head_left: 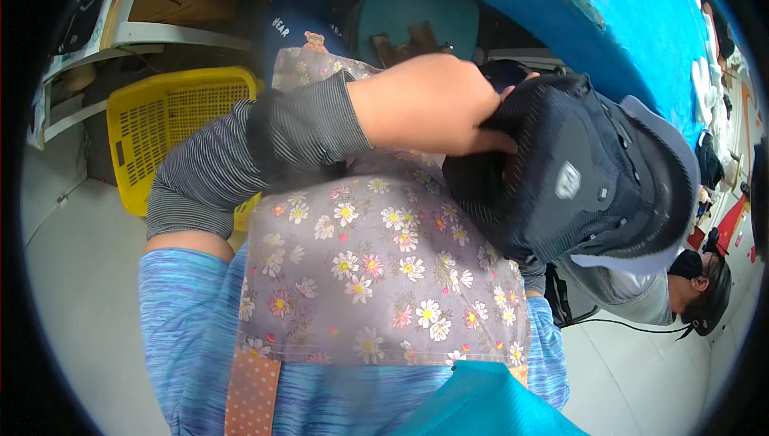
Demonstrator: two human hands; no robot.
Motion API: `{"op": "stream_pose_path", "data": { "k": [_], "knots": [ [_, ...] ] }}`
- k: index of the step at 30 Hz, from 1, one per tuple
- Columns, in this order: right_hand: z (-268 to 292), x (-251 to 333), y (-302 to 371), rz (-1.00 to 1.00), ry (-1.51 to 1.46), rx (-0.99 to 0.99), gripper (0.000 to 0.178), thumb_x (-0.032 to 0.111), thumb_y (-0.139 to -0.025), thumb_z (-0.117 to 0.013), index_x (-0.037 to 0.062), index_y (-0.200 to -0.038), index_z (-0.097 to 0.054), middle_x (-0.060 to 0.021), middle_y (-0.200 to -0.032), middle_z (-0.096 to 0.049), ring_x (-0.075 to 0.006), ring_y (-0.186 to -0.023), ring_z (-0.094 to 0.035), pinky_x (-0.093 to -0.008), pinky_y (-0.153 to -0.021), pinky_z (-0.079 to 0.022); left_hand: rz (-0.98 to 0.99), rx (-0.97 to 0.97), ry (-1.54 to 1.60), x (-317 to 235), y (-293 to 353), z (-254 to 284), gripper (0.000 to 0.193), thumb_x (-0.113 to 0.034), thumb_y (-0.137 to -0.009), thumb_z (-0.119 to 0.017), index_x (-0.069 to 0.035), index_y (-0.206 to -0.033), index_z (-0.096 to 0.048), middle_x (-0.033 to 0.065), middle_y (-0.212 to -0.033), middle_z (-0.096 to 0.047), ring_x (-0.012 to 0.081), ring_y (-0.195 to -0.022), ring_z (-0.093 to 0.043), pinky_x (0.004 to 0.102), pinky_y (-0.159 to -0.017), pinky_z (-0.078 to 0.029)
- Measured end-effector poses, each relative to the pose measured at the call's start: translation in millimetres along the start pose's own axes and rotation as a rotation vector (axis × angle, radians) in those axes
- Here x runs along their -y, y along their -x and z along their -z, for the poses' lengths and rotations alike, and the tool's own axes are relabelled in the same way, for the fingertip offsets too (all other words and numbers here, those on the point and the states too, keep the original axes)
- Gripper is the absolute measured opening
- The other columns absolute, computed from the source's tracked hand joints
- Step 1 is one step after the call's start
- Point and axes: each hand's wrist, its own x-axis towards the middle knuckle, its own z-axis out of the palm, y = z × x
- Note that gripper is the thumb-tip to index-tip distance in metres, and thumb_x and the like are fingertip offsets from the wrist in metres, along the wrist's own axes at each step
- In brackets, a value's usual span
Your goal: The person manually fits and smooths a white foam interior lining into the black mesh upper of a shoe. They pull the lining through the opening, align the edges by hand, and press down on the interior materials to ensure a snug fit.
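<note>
My left hand (448, 104) reaches across from the left in a striped sleeve. Its fingers close on the near edge of a dark cap (561, 196), the thumb pressed to the dark fabric. The cap has pale stitching, a small light badge and a curved grey brim (685, 172) at the right; whether it is one cap or several nested together, I cannot tell. Behind the cap my right hand is hidden; only a bit of striped right sleeve (535, 277) shows below it. The cap is held above my flowered apron (360, 268).
A yellow plastic basket (180, 80) stands on the floor at the left, near a white-framed shelf (164, 34). Ahead is a teal seat (416, 16). Blue-covered table (561, 16) runs along the upper right. A co-worker (701, 288) sits at the right, beyond the cap.
</note>
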Motion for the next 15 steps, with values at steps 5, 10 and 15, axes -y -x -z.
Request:
{"op": "stream_pose_path", "data": {
  "k": [5, 10, 15],
  "knots": [
    [-3, 4, 3, 0.051, 0.115, -0.095, 0.03, 0.017, -0.09, -0.074, 0.0016, -0.113, -0.062, -0.0143, -0.096, -0.071, -0.0201, -0.086, -0.065, -0.0339, -0.077, -0.053, -0.125, -0.681, 0.172, 24, -13, -16, 0.031, -0.015, -0.081, -0.071, 0.001, -0.107, -0.066, 0.02, -0.099, -0.071, 0.0346, -0.092, -0.07, 0.0393, -0.084, -0.056],
    [-10, 9, 0, 0.071, 0.261, -0.202, 0.029, 0.015, -0.089, -0.075, 0.0011, -0.112, -0.064, -0.0125, -0.095, -0.072, -0.0172, -0.084, -0.066, -0.0321, -0.076, -0.053, -0.285, -0.924, 0.308, 42, -16, -23, 0.036, -0.018, -0.089, -0.065, 0.0, -0.12, -0.064, 0.0169, -0.107, -0.071, 0.0292, -0.098, -0.07, 0.0364, -0.089, -0.055],
    [-21, 19, -11, 0.109, 0.452, -0.323, 0.028, 0.014, -0.088, -0.077, 0.0006, -0.111, -0.066, -0.0107, -0.095, -0.074, -0.0144, -0.081, -0.067, -0.0302, -0.074, -0.054, -0.052, -0.872, 0.413, 40, -18, 6, 0.041, -0.027, -0.091, -0.062, -0.001, -0.123, -0.062, 0.0154, -0.111, -0.07, 0.0281, -0.1, -0.068, 0.0363, -0.091, -0.053]
  ]
}}
